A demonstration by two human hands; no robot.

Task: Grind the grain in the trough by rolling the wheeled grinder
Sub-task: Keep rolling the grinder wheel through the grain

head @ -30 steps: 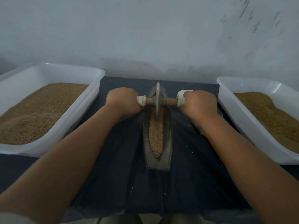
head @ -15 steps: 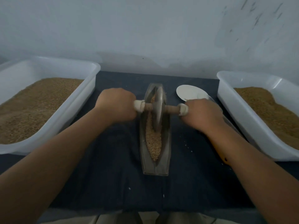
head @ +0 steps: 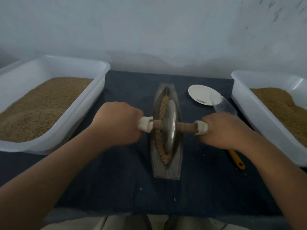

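A boat-shaped metal trough [head: 166,170] lies lengthwise on the dark cloth in the middle of the table, with brown grain [head: 163,103] along its groove. The wheeled grinder [head: 169,127], a metal disc on a wooden axle with white-wrapped ends, stands in the trough's middle. My left hand [head: 118,125] grips the axle's left end and my right hand [head: 224,130] grips the right end. The disc hides part of the grain.
A white tub [head: 98,90] of grain stands at the left, another white tub [head: 245,103] of grain at the right. A white plate [head: 201,94] and a clear scoop with a yellow handle [head: 236,161] lie right of the trough. A wall rises close behind.
The grinder has rolled from the trough's far end toward me to its middle, both hands moving with it. The plate and scoop, hidden before, have come into view.
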